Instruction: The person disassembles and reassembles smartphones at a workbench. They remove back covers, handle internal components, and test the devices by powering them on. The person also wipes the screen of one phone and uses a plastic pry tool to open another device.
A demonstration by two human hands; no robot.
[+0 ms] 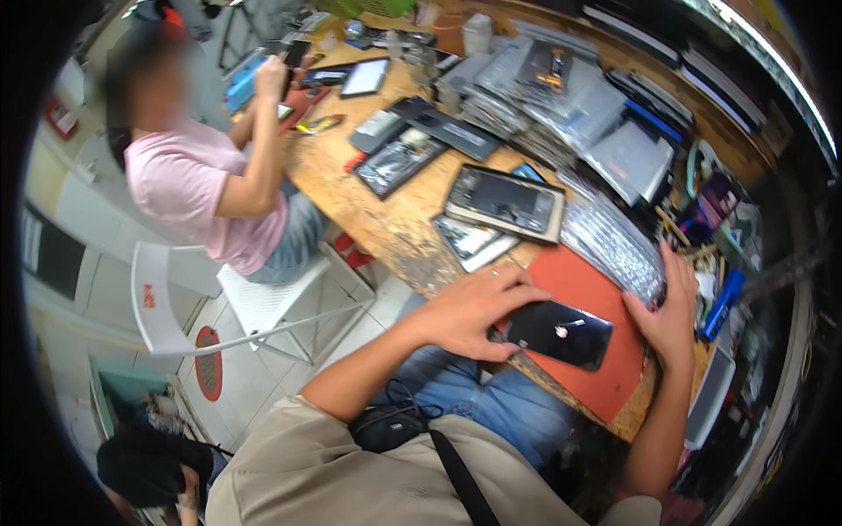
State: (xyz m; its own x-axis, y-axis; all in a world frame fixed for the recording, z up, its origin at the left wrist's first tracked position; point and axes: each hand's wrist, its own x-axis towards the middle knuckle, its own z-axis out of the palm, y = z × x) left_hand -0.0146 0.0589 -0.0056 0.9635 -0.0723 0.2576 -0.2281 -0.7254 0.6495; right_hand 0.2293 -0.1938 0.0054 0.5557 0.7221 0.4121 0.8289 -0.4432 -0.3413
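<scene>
A black smartphone (561,335) with a small pale logo on its glossy face is over the orange-red mat (605,396) at the bench's near edge. My left hand (469,314) has it by the left end, thumb on the near side and fingers on the far side. At the mat's right, my right hand (668,320) is around the near end of a shiny bubble-wrap bundle (610,232). Its thumb and fingers lie on opposite sides of the wrap. Beyond the mat, an open dark-framed box (504,203) holds a black panel, with white-edged device parts (474,241) beneath it.
Piles of clear plastic-sleeved parts (561,96) stand along the back of the wooden bench (360,230). Tools and a blue-handled object (724,302) crowd the right side. A co-worker in a pink shirt (189,184) sits at the left on a white folding chair (254,307); another person (158,473) is at lower left.
</scene>
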